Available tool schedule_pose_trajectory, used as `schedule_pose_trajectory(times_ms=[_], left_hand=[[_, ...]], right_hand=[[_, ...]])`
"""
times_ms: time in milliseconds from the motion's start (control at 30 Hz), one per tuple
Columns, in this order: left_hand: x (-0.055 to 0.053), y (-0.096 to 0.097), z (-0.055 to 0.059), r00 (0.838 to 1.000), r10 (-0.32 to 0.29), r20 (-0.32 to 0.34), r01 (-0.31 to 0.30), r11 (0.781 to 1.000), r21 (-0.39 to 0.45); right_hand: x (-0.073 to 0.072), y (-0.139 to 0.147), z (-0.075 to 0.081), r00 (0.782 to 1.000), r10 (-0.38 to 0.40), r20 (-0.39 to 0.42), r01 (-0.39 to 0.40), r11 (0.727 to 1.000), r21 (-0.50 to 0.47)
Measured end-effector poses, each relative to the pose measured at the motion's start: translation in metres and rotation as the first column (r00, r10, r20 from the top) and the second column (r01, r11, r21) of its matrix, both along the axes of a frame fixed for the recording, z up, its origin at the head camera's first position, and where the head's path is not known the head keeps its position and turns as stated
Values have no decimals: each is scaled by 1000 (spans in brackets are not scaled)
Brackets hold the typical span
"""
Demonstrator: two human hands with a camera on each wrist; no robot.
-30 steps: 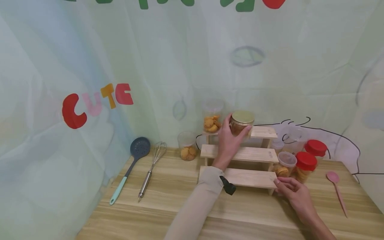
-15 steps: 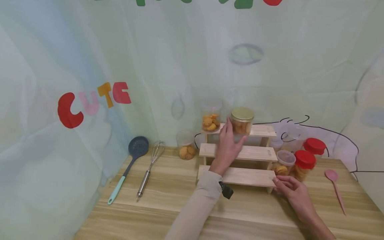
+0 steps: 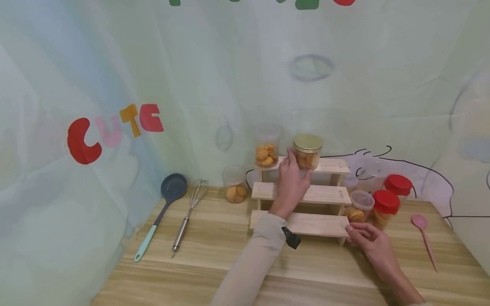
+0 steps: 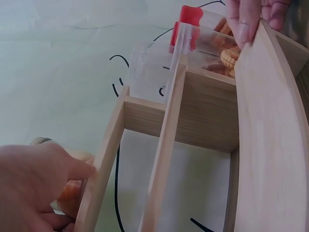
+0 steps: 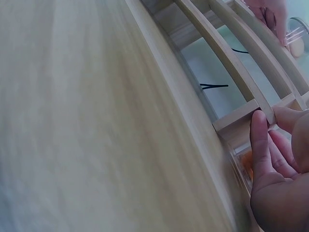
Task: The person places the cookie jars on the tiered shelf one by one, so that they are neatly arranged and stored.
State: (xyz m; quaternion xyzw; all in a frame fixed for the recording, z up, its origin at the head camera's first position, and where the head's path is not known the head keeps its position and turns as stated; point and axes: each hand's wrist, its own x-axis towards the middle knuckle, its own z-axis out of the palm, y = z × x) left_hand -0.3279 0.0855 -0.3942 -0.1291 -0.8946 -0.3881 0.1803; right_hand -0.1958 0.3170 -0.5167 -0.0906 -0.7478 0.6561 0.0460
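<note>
Head view: gold-lidded jar (image 3: 308, 152) on the top step (image 3: 332, 165) of a wooden shelf (image 3: 325, 194), left hand (image 3: 291, 180) relaxed beside it, right hand (image 3: 373, 246) pinching the bottom step's (image 3: 319, 225) right end; whisk (image 3: 180, 234) and ladle (image 3: 173, 187) near the tabletop's (image 3: 176, 282) left edge.

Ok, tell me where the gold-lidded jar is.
Right of centre in the head view: the jar is on the top shelf, right of a cookie tub, the left hand beside it.
</note>
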Motion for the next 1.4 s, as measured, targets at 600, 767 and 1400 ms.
schedule_pose_trajectory(times_ms=[600, 767, 1400], left_hand=[[-5, -1, 10, 997, 24, 75, -25, 1000, 9], [-5, -4, 8, 998, 32, 60, -32, 999, -6], [-1, -29, -20, 963, -67, -262, 138, 954, 265]], right_hand=[[-3, -1, -1, 1000, 0, -4, 0, 1000, 17], [-3, -3, -2, 1000, -5, 0, 5, 1000, 29], [-2, 1, -1, 1000, 6, 14, -6, 1000, 31]])
